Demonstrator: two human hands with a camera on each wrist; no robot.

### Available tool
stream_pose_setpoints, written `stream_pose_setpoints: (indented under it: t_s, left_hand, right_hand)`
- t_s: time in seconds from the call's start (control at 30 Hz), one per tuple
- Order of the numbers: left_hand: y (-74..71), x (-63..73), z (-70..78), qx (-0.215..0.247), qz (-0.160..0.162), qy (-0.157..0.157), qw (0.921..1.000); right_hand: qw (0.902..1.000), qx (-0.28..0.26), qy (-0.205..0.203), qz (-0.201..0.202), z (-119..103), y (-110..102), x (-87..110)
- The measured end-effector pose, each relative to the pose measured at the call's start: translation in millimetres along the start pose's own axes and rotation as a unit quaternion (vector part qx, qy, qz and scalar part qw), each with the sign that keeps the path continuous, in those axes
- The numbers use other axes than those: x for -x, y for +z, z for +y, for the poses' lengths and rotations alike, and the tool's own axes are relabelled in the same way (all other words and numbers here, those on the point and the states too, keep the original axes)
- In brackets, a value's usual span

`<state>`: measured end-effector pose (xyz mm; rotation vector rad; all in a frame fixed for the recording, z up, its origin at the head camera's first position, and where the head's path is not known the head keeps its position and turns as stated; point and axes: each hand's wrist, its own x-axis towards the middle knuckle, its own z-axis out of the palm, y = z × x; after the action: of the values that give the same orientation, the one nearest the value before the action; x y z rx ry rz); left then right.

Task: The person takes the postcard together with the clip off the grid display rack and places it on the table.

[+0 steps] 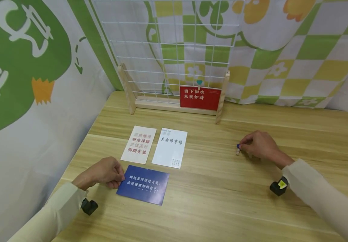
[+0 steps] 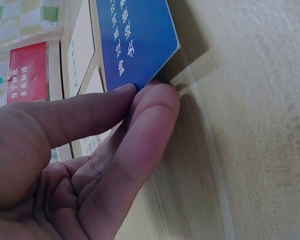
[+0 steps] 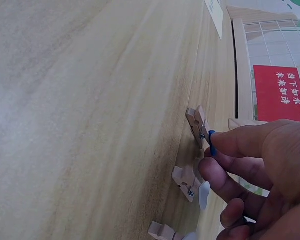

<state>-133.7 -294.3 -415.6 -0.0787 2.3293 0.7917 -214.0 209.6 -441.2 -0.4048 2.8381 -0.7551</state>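
A blue card (image 1: 143, 184) with white lettering lies at the front left of the table, and my left hand (image 1: 106, 170) pinches its left corner between thumb and fingers. In the left wrist view, that corner of the blue card (image 2: 135, 40) is lifted off the wood and casts a shadow. Over on the right, my right hand (image 1: 260, 145) holds a small wooden clothespin (image 3: 197, 122) by its blue ornament (image 3: 212, 142). Beside those fingers are two more clothespins, one with a white ornament (image 3: 204, 195), the other (image 3: 162, 231) partly cut off by the frame.
Behind the cards stands a white wire grid (image 1: 174, 60) on a wooden stand (image 1: 131, 97). A red card (image 1: 200, 102) hangs there from a clothespin with a teal heart (image 1: 199, 82). A cream card (image 1: 138, 144) and a white card (image 1: 169, 151) lie side by side.
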Motion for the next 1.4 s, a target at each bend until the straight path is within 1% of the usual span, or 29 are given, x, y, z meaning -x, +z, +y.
stream_pose_setpoints:
  t_s: [0.3,0.47,0.8,1.07,1.17,1.33,1.4]
  left_hand:
    - [-0.4,-2.2,-2.5,-0.009,0.008,-0.004,0.9999]
    - [-1.2,-2.2,-2.2,-0.014,0.007,0.000,0.9999]
    - [-1.7,-1.7,-2.0,-0.022,0.006,0.003,0.9997]
    - [-2.5,-0.6,-1.6,-0.026,0.005,0.000,0.9996]
    - [-3.9,0.0,0.1,-0.030,0.009,-0.004,0.9995]
    - [-8.5,-0.4,5.2,-0.052,0.013,0.003,0.9986]
    - [-10.5,-2.0,8.0,-0.060,0.015,0.018,0.9979]
  right_hand:
    - [0.9997,-0.015,-0.001,-0.020,-2.1,-1.5,-1.0]
    - [0.9997,-0.017,-0.003,-0.019,-3.4,-0.9,-0.4]
    - [0.9996,-0.017,0.007,-0.020,-2.8,-0.9,0.2]
    - [0.9996,-0.015,0.010,-0.020,-2.4,-1.5,0.4]
    - [0.9998,-0.012,0.008,-0.015,-2.0,-2.5,0.2]
    - [0.9999,-0.009,0.009,-0.006,-0.7,-6.4,-0.4]
    - [0.9999,-0.008,0.009,-0.002,-1.3,-8.8,-0.7]
